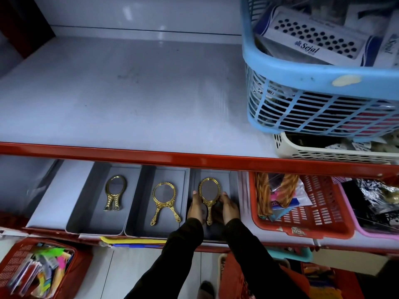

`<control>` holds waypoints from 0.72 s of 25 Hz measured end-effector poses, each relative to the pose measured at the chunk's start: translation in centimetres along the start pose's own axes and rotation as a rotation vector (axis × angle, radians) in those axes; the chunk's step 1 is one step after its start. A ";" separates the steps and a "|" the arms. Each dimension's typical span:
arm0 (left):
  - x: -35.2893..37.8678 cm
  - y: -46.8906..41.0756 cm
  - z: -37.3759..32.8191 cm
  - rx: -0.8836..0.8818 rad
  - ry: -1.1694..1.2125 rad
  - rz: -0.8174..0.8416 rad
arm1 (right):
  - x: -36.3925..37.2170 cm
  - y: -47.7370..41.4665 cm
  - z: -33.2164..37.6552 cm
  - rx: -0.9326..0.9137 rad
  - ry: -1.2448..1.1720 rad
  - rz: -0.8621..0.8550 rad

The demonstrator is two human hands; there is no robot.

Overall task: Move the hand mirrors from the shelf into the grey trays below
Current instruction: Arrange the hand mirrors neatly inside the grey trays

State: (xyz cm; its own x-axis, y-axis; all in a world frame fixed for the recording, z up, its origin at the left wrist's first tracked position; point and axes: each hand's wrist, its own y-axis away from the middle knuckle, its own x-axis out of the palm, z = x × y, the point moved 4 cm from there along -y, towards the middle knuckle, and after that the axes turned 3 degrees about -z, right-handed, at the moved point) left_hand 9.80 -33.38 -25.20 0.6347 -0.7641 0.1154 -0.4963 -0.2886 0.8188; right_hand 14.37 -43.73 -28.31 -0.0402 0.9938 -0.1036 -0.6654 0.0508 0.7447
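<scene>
Three grey trays stand side by side on the lower shelf. In the left tray [86, 214] lie oval gold hand mirrors [114, 193], stacked so two handles show. The middle tray [138, 212] holds round gold mirrors [165, 201], also with two handles spread apart. In the right tray [234, 180] an oval gold mirror [209, 194] lies between my hands. My left hand [195, 209] touches its left edge and my right hand [230, 209] touches its right edge, fingers cupped around the frame. The upper shelf [121, 93] above carries no mirrors.
A blue basket [323, 74] of boxed goods sits on a cream basket [336, 154] at the upper shelf's right. A red basket [302, 227] with combs and a pink basket [375, 234] stand right of the trays. Another red basket [26, 255] of stationery is lower left.
</scene>
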 end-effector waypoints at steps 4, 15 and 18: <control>0.0 0.3 -0.3 0.075 -0.111 -0.042 | -0.6 1.0 0.9 -0.064 0.071 -0.054; -6.9 3.4 -6.5 0.212 0.125 -0.003 | 4.2 7.4 4.9 -0.143 -0.190 0.105; -11.4 2.2 -7.6 0.204 0.163 -0.158 | 8.2 8.8 4.5 -0.115 -0.116 0.180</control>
State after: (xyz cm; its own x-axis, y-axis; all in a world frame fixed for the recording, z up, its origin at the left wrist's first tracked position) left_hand 5.98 -20.93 -20.49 0.7918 -0.6028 0.0980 -0.4823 -0.5188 0.7058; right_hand 11.50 -34.64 -19.61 -0.0843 0.9909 0.1049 -0.7359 -0.1329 0.6639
